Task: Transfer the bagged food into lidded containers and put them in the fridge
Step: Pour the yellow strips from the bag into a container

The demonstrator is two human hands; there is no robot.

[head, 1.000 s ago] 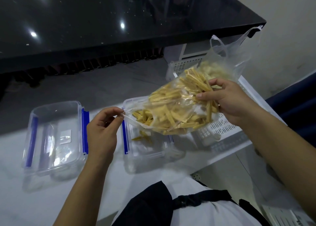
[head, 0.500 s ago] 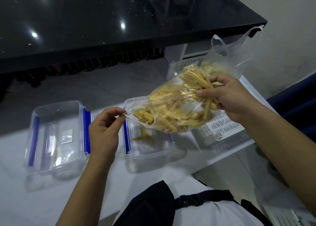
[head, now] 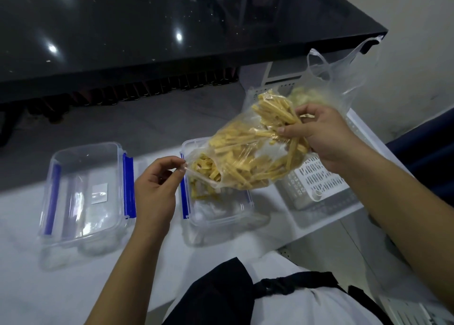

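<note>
Tilting clear bag (head: 248,157) of yellow strips over container (head: 216,214), left grip (head: 157,187) pinching mouth, right grip (head: 326,137) clutching base

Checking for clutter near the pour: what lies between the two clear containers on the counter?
In the head view, the left hand, pinching the bag mouth, hangs between the empty container and the container being filled.

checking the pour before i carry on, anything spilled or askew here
Nothing stands out. The yellow strips that have left the tilted bag lie inside the open container, none on the white surface. The second container sits flat and holds no food.
</note>
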